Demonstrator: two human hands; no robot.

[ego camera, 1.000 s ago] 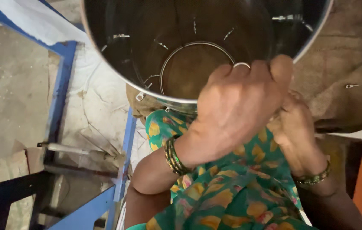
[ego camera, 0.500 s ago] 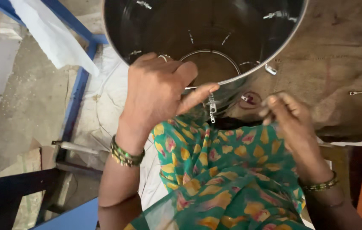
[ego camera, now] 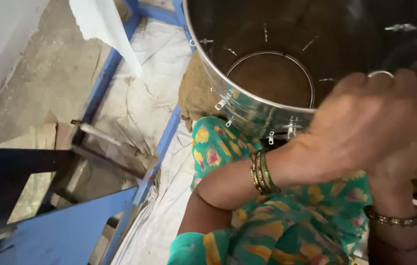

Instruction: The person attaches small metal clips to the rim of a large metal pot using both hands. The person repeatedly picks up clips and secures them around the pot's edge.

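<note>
A large shiny steel drum (ego camera: 233, 100) fills the top right; its dark inside shows a round opening at the bottom. My left hand (ego camera: 370, 122), with a ring and green-gold bangles (ego camera: 262, 172) on the wrist, lies at the drum's near rim, curled over my right hand (ego camera: 402, 179). The right hand is mostly hidden under it; only its wrist with a bracelet (ego camera: 392, 220) shows. What the fingers grip is hidden. Green patterned cloth (ego camera: 287, 230) covers my lap below.
A brown sack (ego camera: 196, 95) sits against the drum's left side. A blue metal frame (ego camera: 161, 145) runs diagonally over a white plastic sheet (ego camera: 139, 98). A metal rod (ego camera: 103, 136) lies at the left, and a white sheet (ego camera: 103, 29) hangs at top.
My hands were apart half a second ago, left on the rim and right pinching beside it. Now the left hand has swung right and covers the right hand. The view shifted left.
</note>
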